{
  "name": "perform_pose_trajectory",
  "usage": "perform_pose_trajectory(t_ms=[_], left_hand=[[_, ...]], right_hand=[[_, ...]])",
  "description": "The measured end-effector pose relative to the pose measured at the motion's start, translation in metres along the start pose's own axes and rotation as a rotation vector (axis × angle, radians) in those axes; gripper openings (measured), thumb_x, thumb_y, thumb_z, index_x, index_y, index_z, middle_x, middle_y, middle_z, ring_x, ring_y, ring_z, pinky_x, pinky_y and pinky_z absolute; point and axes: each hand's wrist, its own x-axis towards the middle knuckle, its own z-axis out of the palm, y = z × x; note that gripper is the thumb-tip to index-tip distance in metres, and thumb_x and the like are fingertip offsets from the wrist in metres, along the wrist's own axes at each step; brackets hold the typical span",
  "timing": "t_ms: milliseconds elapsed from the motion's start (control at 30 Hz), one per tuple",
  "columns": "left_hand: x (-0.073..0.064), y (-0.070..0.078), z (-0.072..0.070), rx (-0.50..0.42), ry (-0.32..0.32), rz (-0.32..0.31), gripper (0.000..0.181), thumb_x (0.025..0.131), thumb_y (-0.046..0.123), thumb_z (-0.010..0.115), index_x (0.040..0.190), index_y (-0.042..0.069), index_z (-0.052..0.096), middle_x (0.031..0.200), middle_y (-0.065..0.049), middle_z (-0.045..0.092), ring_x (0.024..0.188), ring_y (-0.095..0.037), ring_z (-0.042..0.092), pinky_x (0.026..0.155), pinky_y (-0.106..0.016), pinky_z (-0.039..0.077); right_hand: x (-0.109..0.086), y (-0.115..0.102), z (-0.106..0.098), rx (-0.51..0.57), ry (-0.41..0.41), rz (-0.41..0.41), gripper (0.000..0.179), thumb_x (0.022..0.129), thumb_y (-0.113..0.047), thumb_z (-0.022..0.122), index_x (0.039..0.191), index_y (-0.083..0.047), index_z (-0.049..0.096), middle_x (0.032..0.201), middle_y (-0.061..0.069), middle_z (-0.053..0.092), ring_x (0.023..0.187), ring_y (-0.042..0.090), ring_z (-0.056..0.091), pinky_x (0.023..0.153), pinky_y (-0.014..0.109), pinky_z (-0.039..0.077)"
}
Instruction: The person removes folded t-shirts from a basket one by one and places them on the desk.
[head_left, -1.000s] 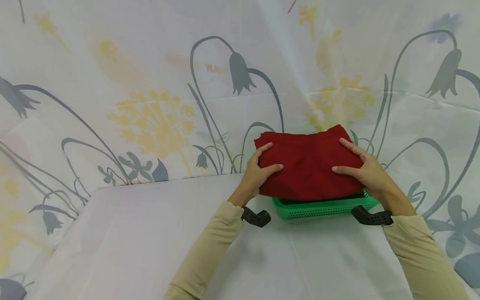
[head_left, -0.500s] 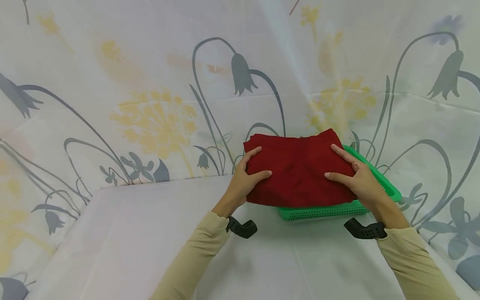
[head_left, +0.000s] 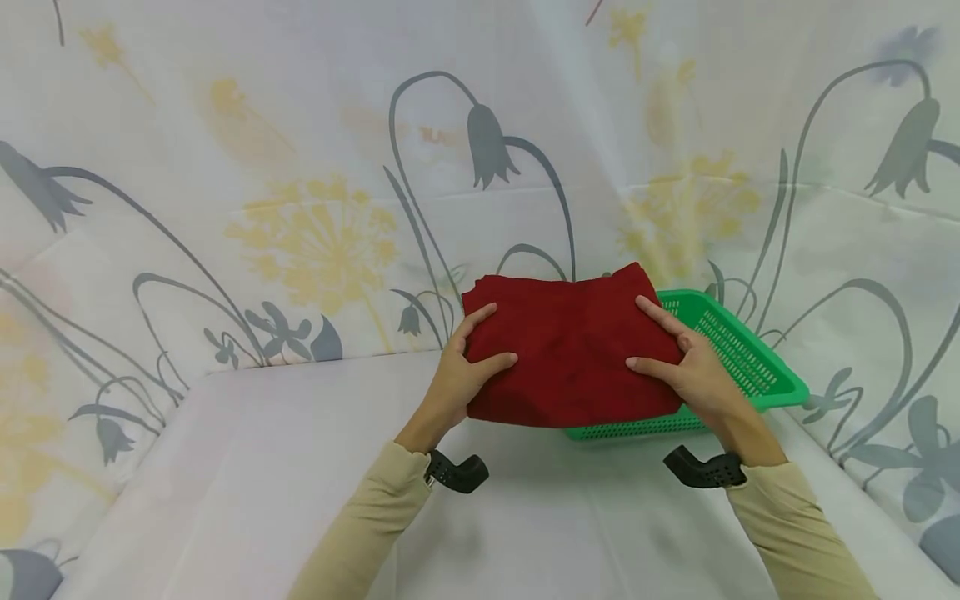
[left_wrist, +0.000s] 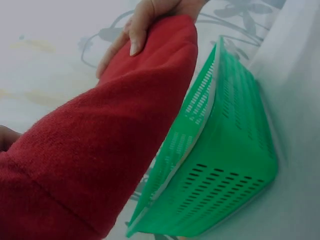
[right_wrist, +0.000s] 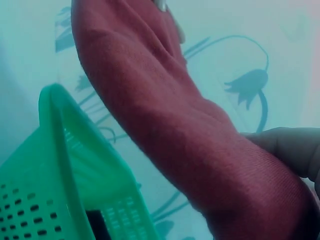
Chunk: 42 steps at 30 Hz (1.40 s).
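Note:
A folded red cloth (head_left: 566, 358) is held up in front of a green plastic basket (head_left: 757, 358), hiding the basket's left part. At the cloth's left end my left hand (head_left: 457, 379) grips it, thumb on the near face. The other end is gripped by my right hand (head_left: 693, 371) in the same way. From the left wrist, the cloth (left_wrist: 100, 130) looks thick, with a seam line, and hangs beside and apart from the basket (left_wrist: 215, 165). In the right wrist view the cloth (right_wrist: 165, 115) bulges in folds, and the basket (right_wrist: 65, 165) stands below it.
A white table (head_left: 247, 483) carries the basket at its back right. Behind it hangs a white curtain (head_left: 322, 100) printed with grey and yellow flowers. Something dark (right_wrist: 98, 225) shows at the basket in the right wrist view; I cannot tell what it is.
Both hands have carried the red cloth left and slightly down, toward me, away from over the basket. More of the basket's right side and inside now shows.

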Motion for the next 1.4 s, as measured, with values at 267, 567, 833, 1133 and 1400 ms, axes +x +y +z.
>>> perform_pose_trajectory(t_ms=[267,567,833,1133,1400], left_hand=[[-0.013,0.006,-0.015,-0.019,0.01,0.01,0.07,0.083,0.005,0.073,0.144,0.028,0.046,0.135,-0.008,0.045,0.12,-0.028,0.043,0.086,-0.042,0.047],[-0.027,0.007,-0.033,-0.013,0.055,0.004,0.069,0.083,0.004,0.071,0.143,0.028,0.046,0.135,-0.007,0.045,0.12,-0.028,0.044,0.083,-0.042,0.05],[-0.04,0.006,-0.055,0.005,0.107,0.007,0.067,0.086,0.005,0.069,0.143,0.029,0.045,0.135,-0.007,0.044,0.122,-0.027,0.042,0.088,-0.046,0.047],[-0.054,0.008,-0.08,0.034,0.149,-0.04,0.068,0.087,0.006,0.069,0.145,0.029,0.042,0.137,-0.006,0.042,0.123,-0.028,0.041,0.088,-0.046,0.048],[-0.06,0.005,-0.107,0.031,0.164,-0.072,0.069,0.088,0.005,0.067,0.148,0.027,0.039,0.137,-0.008,0.041,0.122,-0.028,0.041,0.088,-0.044,0.047]], right_hand=[[0.004,-0.002,0.012,0.064,-0.071,0.01,0.079,0.092,-0.005,0.066,0.154,-0.034,0.027,0.142,0.01,0.035,0.116,0.023,0.049,0.08,0.034,0.054],[0.011,0.003,0.027,-0.02,-0.133,0.019,0.082,0.092,-0.01,0.068,0.154,-0.037,0.023,0.145,0.009,0.033,0.121,0.027,0.042,0.082,0.035,0.054],[0.02,0.008,0.047,-0.015,-0.167,0.004,0.082,0.091,-0.008,0.068,0.155,-0.031,0.023,0.142,0.014,0.037,0.121,0.03,0.043,0.082,0.037,0.054],[0.03,0.015,0.075,0.0,-0.179,-0.028,0.082,0.09,-0.008,0.069,0.155,-0.027,0.024,0.144,0.014,0.037,0.122,0.033,0.043,0.082,0.037,0.053],[0.039,0.025,0.104,-0.003,-0.159,-0.05,0.081,0.088,-0.007,0.071,0.154,-0.026,0.028,0.143,0.014,0.039,0.121,0.034,0.044,0.083,0.036,0.053]])
